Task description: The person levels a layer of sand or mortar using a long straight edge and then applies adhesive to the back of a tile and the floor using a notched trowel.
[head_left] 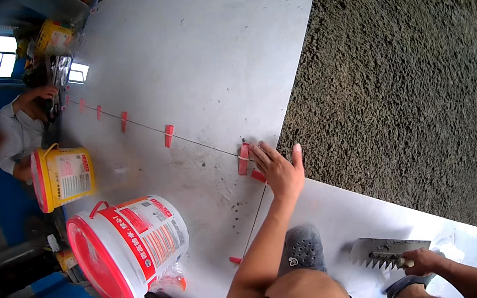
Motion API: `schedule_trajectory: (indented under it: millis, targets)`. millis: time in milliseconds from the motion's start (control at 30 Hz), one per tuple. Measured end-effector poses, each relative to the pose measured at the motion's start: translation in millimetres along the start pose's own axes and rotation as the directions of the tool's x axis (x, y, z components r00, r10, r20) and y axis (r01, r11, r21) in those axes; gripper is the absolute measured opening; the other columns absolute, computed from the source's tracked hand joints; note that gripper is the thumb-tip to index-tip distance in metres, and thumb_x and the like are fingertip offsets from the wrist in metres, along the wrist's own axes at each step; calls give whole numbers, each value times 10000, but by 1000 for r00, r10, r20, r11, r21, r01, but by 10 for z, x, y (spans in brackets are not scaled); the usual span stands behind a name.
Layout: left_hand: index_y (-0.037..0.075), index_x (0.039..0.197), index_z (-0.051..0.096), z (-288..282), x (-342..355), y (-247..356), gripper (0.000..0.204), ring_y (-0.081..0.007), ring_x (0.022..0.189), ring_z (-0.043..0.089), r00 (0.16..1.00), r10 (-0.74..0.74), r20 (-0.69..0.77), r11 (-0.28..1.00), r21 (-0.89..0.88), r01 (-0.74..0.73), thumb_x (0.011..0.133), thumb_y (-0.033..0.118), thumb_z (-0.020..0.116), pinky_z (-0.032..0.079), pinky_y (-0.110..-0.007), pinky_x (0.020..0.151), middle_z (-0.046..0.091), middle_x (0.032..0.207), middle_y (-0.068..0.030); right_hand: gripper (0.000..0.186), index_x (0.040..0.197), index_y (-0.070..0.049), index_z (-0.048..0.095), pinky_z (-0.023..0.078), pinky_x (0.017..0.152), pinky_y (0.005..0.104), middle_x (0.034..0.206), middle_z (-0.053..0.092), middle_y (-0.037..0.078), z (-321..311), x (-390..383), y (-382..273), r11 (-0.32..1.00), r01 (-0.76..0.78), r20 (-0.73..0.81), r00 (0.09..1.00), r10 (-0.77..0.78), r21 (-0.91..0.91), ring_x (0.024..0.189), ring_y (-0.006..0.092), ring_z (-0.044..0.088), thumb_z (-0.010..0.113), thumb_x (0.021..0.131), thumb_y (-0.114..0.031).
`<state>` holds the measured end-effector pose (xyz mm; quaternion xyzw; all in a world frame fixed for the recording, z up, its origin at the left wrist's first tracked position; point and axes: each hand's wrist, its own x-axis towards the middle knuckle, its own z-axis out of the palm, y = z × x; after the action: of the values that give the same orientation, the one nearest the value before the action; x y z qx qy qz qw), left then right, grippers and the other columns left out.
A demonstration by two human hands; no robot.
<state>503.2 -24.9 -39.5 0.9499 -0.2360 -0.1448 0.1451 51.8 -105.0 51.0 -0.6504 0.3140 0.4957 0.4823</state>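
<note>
My left hand (280, 167) lies flat, fingers spread, on a large grey floor tile (197, 60) at the corner where tile joints meet. Its fingertips touch a red tile-levelling clip (243, 158), and another red clip (258, 176) sits under the palm's edge. My right hand (422, 259) is closed around the handle of a notched trowel (384, 249), which rests low on the nearer tile (339, 214). More red clips (168, 135) stand along the joint running away to the left. My knee and a grey clog (301, 249) are on the near tile.
Rough grey mortar bed (416, 73) covers the floor right of the tiles. A white bucket with red lid (128, 248) and a yellow bucket (61, 175) stand at the left. Another person (16, 134) crouches at the far left by the joint line.
</note>
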Motion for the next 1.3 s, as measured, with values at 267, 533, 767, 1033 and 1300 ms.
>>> schedule_trajectory:
  millis: [267,533,767,1033,1300]
  targets:
    - [-164,1484,199,-135,261,48,937,-516,1480,81,986,161,-46,986,-27,-162,967,551,515,115,-583,1200,119,1563,-387,597,1303,-139,614,524,925,436,1119,692,208,115,137,-22,997,2,19,1000,-1,-76,1034,387,661,689,730,-289]
    - [-159,1491,187,102,712,115,948,-491,1493,78,971,230,-62,972,55,-227,977,592,452,73,-546,1217,114,1581,-366,581,1324,-187,610,471,1015,460,1238,637,179,28,403,15,960,33,-42,998,-47,-276,1195,383,570,658,759,-310]
    - [3,1530,287,-96,1004,233,688,-430,1499,163,896,439,-68,806,-412,-426,1005,355,557,175,-499,1213,202,1613,-248,657,1207,-9,576,543,858,446,1065,639,220,-89,-247,-48,828,-436,-285,793,539,352,983,355,639,747,826,-516]
    - [-97,1488,298,-58,2800,-878,828,-427,1488,183,905,183,-384,976,184,-119,993,550,447,137,-504,1216,228,1581,-302,774,1395,24,371,508,953,489,1183,580,243,390,230,-134,140,-202,64,758,649,969,1150,372,589,677,907,-492]
    - [-75,1508,284,-25,4287,-50,909,-368,1508,172,902,90,-422,989,142,-32,966,644,404,111,-472,1226,254,1594,-257,340,1102,-184,688,370,1060,542,1127,634,167,291,120,-206,946,25,-403,901,-162,-325,1083,398,576,698,838,-398]
